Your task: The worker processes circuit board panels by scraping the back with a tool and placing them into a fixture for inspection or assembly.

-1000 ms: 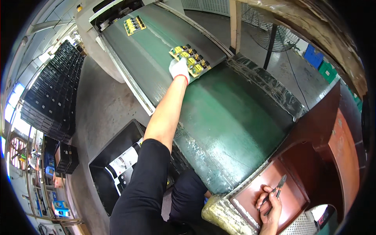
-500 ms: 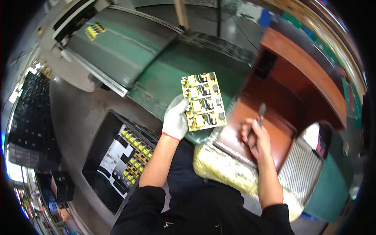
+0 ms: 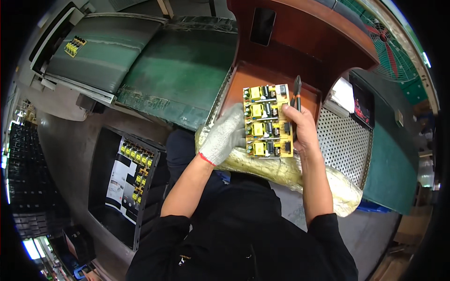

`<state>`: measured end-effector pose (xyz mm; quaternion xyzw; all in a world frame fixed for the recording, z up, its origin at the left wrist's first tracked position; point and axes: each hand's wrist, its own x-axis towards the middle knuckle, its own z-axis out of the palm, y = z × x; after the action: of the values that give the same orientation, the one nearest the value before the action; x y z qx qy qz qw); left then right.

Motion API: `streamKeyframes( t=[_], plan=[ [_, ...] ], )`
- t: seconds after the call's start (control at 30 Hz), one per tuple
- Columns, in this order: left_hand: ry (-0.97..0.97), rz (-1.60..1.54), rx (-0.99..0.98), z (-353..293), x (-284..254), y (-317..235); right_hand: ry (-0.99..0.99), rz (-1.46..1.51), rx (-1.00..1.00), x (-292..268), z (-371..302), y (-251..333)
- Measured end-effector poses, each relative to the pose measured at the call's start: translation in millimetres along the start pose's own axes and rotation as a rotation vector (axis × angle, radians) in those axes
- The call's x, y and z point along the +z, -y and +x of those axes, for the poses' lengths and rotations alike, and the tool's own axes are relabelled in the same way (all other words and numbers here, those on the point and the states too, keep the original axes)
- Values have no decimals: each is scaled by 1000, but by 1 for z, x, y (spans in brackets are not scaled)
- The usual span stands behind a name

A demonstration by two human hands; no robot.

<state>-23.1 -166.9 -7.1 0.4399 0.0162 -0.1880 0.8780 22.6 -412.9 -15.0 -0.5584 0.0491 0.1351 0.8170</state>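
A yellow circuit board (image 3: 286,133) with rows of yellow transformers and black capacitors is held up in front of me, component side showing. My left hand (image 3: 224,135), in a white knit glove with a red cuff, grips its left edge, the fingertips partly hidden by the board. Bare, my right hand (image 3: 304,126) has its thumb on the board's right edge, with the other fingers behind. Tucked in that same hand is a pair of dark pliers (image 3: 297,91) with orange on the handles, jaws pointing away from me.
Behind the board stands a reddish-brown curved tray (image 3: 243,75). A green conveyor belt (image 3: 187,61) runs far left, carrying another circuit board (image 3: 75,46). At lower left a black bin (image 3: 101,187) contains more boards. Perforated metal (image 3: 344,145) and a red-bladed fan (image 3: 384,37) are at right.
The circuit board has moved from over the belt's end to the front of the brown tray. My right hand, with the pliers, has come up to its right edge. The view has turned rightward.
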Motion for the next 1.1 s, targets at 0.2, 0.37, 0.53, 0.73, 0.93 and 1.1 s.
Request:
streamKeyframes(
  t=[0.2, 0.37, 0.53, 0.73, 0.93, 1.1],
  plan=[
    [95, -225, -36, 16, 17, -1, 54, -164, -138, 46, -21, 32],
    [-80, -319, -69, 9, 1, -1, 70, -335, -183, 39, -15, 22],
    [19, -485, 23, 20, -42, 9, -79, -753, -293, 12, -15, 2],
    [128, -733, 52, 30, -73, 13, 16, -1083, -347, 3, -22, -12],
    [106, -807, 103, 27, -76, 14, 220, -1375, -391, 9, -28, -20],
    [43, -877, 117, 26, -78, 15, 240, -1476, -423, 27, -31, -18]
  ],
)
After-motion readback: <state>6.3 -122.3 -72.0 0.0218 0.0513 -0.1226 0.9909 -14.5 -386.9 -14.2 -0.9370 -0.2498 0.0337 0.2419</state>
